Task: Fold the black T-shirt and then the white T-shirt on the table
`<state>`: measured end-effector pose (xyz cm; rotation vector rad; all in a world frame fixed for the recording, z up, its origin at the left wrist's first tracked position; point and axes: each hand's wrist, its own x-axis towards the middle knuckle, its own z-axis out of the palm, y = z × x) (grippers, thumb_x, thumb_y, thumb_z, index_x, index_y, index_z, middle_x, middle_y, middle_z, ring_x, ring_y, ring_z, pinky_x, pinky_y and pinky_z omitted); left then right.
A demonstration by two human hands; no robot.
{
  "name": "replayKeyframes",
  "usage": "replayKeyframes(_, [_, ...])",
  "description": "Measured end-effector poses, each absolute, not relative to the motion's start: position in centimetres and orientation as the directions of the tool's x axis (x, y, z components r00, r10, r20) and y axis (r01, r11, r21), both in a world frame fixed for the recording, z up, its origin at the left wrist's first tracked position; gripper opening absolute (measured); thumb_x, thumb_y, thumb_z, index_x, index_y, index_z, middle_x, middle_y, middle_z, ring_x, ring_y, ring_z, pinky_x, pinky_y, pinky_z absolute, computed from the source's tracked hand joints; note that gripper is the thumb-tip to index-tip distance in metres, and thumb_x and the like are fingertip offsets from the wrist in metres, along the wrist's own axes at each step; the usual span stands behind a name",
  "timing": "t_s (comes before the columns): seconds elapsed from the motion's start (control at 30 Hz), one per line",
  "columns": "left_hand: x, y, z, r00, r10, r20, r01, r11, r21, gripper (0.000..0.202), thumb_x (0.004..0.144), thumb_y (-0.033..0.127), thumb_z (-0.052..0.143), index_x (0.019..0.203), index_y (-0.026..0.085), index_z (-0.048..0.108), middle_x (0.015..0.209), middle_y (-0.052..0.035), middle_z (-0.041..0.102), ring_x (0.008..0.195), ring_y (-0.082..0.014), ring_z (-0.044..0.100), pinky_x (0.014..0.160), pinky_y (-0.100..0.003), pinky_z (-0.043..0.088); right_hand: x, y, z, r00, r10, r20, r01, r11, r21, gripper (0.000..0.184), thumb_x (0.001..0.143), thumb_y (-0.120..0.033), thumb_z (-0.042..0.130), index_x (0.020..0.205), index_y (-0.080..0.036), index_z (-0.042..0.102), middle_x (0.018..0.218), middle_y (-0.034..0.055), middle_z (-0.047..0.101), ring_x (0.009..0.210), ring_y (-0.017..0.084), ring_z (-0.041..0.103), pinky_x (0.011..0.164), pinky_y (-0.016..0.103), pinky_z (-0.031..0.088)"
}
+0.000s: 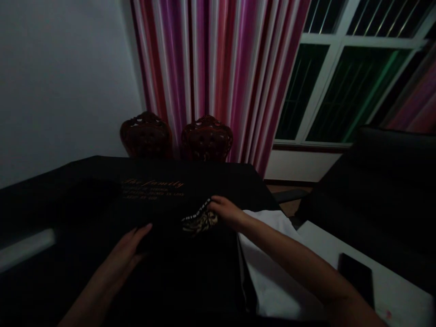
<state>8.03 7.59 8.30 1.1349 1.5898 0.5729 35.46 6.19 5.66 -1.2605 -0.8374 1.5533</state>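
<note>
Closest to us, our left hand (127, 247) lies open with its fingers spread on a black fabric garment (184, 277), pressing lightly rather than clenching. Our right hand (226, 211) reaches to a patterned neck band (199, 222) edged with white lettering, its fingers curled at the rim, though we cannot tell whether they pinch it. The garment lies spread in front of us, with the neck band near the middle of the view and orange printed lettering (153, 188) farther out. Black on black hides its outline, but its long axis appears to run away from us, neck band toward the far edge. We judge the main risk to be the smooth cloth slipping from our right fingers, or skewing and creasing if our hands pull unevenly. It could also drag onto the white cloth (269, 263) at right. Our right forearm (299, 268) passes near a dark smartphone (357, 278) on a white surface (402, 290), so a careless sweep could knock it. Beyond stand two carved dark-red chair backs (146, 136) before a pink-and-purple striped curtain (218, 77), with a white-framed window (335, 77) to the right.
</note>
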Motion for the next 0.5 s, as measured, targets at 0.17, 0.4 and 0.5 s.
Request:
replayKeyframes(0.17, [17.6,8.6,13.5,0.133,0.940,-0.314,-0.008,0.318,0.948,0.042,0.084,0.037,0.061,0.121,0.018,0.057,0.122,-0.0095,0.064,0.107,-0.0244,0.063,0.085,-0.036,0.057,43.3,6.6,11.8,0.290,0.939,-0.186,-0.224,-0.123,-0.967,0.022,0.065,-0.031,0.067,0.078,-0.020,0.054,0.065,-0.0068,0.055,0.057,0.008,0.052,0.052,0.018,0.041])
replayKeyframes(0.4, [22.5,-0.7,8.6,0.660,0.603,-0.448,0.200,0.435,0.878,0.068,0.085,0.058,0.052,0.142,0.023,0.037,0.134,-0.0177,0.056,0.092,-0.0302,0.070,0.082,-0.049,0.057,51.4,-10.5,12.4,0.590,0.784,-0.194,0.195,-0.372,-0.907,0.039,0.072,-0.046,0.065,0.103,-0.023,0.064,0.098,0.0078,0.070,0.090,0.025,0.066,0.073,0.033,0.056])
replayKeyframes(0.5, [22.8,-4.8,4.2,0.705,0.496,-0.507,0.374,0.348,0.860,0.075,0.078,0.055,0.063,0.143,0.025,0.040,0.152,-0.0134,0.035,0.138,-0.0351,0.034,0.116,-0.055,0.023,52.7,-17.9,8.3,0.594,0.734,-0.330,0.285,-0.576,-0.767,0.037,0.071,-0.051,0.063,0.098,-0.026,0.067,0.104,0.0109,0.070,0.099,0.030,0.066,0.080,0.038,0.057])
